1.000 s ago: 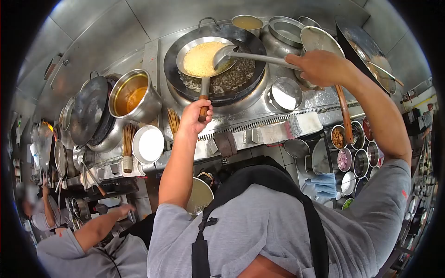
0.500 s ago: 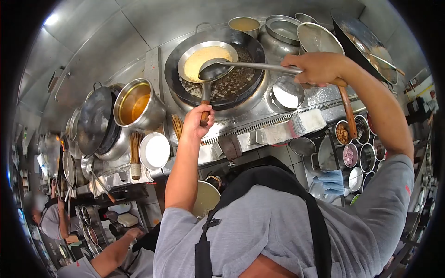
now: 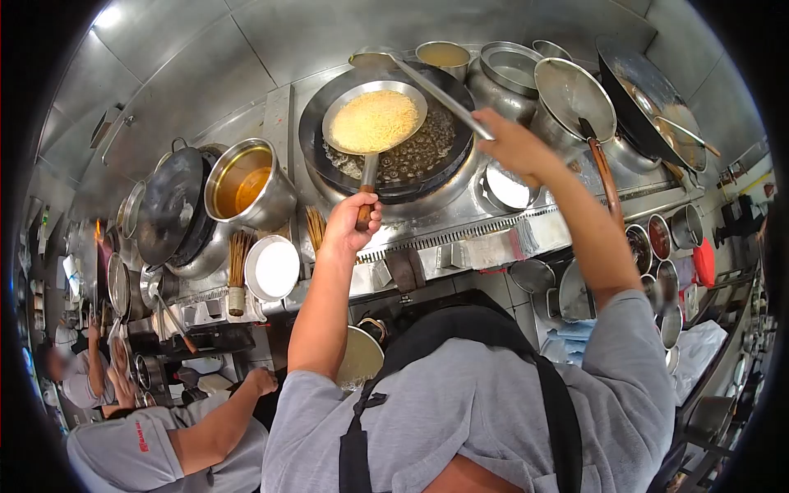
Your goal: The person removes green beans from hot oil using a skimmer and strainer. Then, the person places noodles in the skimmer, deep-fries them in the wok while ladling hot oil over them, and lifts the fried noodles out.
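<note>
Ladle (image 3: 440, 95) has swung off the pan (image 3: 399, 87) toward the wok's (image 3: 314, 123) far rim.

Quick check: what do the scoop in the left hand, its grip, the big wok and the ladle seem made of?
Scoop: probably stainless steel, given its smooth, silvery rim. Grip: likely wood, brown and smooth-looking where it shows. Wok: perhaps iron or carbon steel, going by its dark, blackened wall. Ladle: smooth grey metal, its shaft faintly shiny; alloy unclear.
</note>
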A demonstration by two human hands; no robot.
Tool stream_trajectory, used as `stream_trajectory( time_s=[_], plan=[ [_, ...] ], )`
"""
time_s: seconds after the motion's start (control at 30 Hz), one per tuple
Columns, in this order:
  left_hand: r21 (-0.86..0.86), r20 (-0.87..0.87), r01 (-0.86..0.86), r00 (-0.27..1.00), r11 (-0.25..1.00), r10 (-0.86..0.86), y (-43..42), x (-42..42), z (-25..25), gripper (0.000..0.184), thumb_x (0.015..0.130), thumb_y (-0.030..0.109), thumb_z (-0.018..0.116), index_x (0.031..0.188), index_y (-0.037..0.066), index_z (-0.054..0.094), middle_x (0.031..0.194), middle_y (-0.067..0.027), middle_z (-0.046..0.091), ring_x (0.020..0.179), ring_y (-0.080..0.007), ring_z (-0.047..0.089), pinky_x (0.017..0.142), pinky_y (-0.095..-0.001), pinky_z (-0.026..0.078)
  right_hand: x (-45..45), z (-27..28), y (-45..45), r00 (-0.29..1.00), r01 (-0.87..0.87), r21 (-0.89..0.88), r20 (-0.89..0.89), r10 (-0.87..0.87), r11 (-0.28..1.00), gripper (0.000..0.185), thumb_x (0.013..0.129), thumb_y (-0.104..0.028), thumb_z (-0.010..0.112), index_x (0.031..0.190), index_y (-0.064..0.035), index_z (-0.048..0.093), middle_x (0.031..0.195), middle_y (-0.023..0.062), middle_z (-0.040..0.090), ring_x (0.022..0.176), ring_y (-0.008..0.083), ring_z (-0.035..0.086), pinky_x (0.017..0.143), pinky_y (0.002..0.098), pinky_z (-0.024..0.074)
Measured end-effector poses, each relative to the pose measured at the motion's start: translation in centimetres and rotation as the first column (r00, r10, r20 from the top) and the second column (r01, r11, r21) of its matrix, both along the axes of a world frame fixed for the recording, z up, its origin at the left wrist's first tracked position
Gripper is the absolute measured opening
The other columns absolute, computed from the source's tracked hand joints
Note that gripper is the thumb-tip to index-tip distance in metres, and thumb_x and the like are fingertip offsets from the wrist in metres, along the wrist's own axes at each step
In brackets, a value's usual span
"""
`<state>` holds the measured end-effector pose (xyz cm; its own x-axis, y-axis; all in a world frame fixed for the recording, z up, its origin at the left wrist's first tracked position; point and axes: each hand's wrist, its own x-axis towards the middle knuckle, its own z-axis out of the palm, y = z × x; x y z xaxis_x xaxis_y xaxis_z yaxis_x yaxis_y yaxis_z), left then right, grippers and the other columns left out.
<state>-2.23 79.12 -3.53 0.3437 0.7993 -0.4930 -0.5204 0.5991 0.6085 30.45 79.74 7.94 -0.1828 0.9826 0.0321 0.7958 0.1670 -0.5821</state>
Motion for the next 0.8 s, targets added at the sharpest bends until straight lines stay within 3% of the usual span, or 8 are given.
stream_trajectory(
  time_s=[0.03,0.1,0.37,0.47,0.57,0.6,0.7,0.8],
  plan=[
    [0.000,-0.001,-0.003,1.000,1.000,0.003,0.0,0.0,-0.1,0.014,0.083,0.007,0.060,0.092,0.002,0.050,0.072,-0.0078,0.055,0.055,-0.0148,0.052,0.042,-0.0243,0.042,-0.9,-1.1,0.4,0.999,0.004,0.009,-0.050,-0.003,1.000,0.051,0.089,-0.020,0.060,0.136,-0.0156,0.039,0.079,0.0146,0.060,0.065,0.0246,0.060,0.061,0.0392,0.0475],
    [0.004,0.011,0.009,1.000,1.000,-0.009,0.0,0.0,-0.3,0.015,0.083,0.007,0.060,0.092,0.002,0.050,0.072,-0.0076,0.055,0.055,-0.0146,0.052,0.042,-0.0242,0.042,-2.9,-3.0,1.0,0.998,0.062,-0.122,0.004,-0.062,0.991,0.048,0.088,-0.020,0.057,0.132,-0.0140,0.038,0.107,0.0261,0.063,0.097,0.0425,0.062,0.084,0.0491,0.0466],
    [-0.002,-0.060,-0.013,0.998,1.000,0.012,-0.2,0.3,0.2,0.013,0.082,0.008,0.061,0.090,0.004,0.051,0.072,-0.0064,0.055,0.054,-0.0134,0.051,0.041,-0.0226,0.040,-4.5,-6.2,0.1,0.991,0.013,-0.198,-0.129,-0.040,0.980,0.054,0.087,-0.020,0.060,0.135,-0.0109,0.037,0.109,0.0292,0.061,0.102,0.0438,0.060,0.087,0.0478,0.0458],
    [0.006,-0.045,-0.002,0.999,1.000,0.003,0.0,0.3,0.0,0.015,0.082,0.008,0.062,0.090,0.004,0.050,0.072,-0.0060,0.055,0.055,-0.0137,0.052,0.043,-0.0240,0.042,-3.8,-11.1,1.1,0.999,0.025,0.223,0.027,-0.032,0.975,0.054,0.087,-0.017,0.062,0.135,-0.0122,0.039,0.077,0.0128,0.058,0.055,0.0179,0.056,0.054,0.0363,0.0458],
    [0.009,-0.029,-0.004,1.000,1.000,0.004,0.0,0.3,-0.4,0.015,0.082,0.008,0.062,0.089,0.004,0.050,0.072,-0.0060,0.055,0.055,-0.0136,0.052,0.043,-0.0240,0.042,-4.6,-9.1,-0.9,0.974,0.077,-0.199,-0.193,-0.116,0.977,0.053,0.087,-0.019,0.060,0.135,-0.0109,0.038,0.109,0.0276,0.062,0.097,0.0419,0.063,0.083,0.0451,0.0479],
    [0.000,-0.038,-0.012,0.999,1.000,0.012,0.0,0.3,-0.4,0.014,0.082,0.008,0.062,0.090,0.004,0.051,0.072,-0.0061,0.055,0.055,-0.0140,0.052,0.043,-0.0239,0.042,-4.9,-6.3,-2.2,0.942,0.071,-0.406,-0.273,-0.195,0.911,0.053,0.088,-0.018,0.060,0.135,-0.0109,0.036,0.109,0.0289,0.062,0.096,0.0446,0.062,0.083,0.0468,0.0479],
    [-0.003,-0.071,-0.018,0.997,1.000,0.018,0.0,0.5,-0.2,0.015,0.081,0.008,0.062,0.090,0.003,0.051,0.072,-0.0067,0.055,0.055,-0.0143,0.052,0.043,-0.0240,0.042,-4.7,-8.7,-3.7,0.979,0.106,-0.131,-0.159,-0.127,0.986,0.054,0.088,-0.017,0.059,0.136,-0.0108,0.035,0.107,0.0301,0.062,0.096,0.0467,0.062,0.083,0.0479,0.0477],
    [0.018,-0.078,-0.021,0.997,1.000,0.022,-0.1,0.7,0.0,0.015,0.081,0.008,0.063,0.089,0.003,0.051,0.074,-0.0074,0.055,0.056,-0.0150,0.052,0.043,-0.0241,0.042,-5.3,-9.3,-5.2,0.977,0.135,-0.210,-0.137,-0.166,0.968,0.057,0.088,-0.019,0.060,0.138,-0.0121,0.033,0.107,0.0301,0.062,0.098,0.0469,0.061,0.085,0.0481,0.0469]
  ],
)
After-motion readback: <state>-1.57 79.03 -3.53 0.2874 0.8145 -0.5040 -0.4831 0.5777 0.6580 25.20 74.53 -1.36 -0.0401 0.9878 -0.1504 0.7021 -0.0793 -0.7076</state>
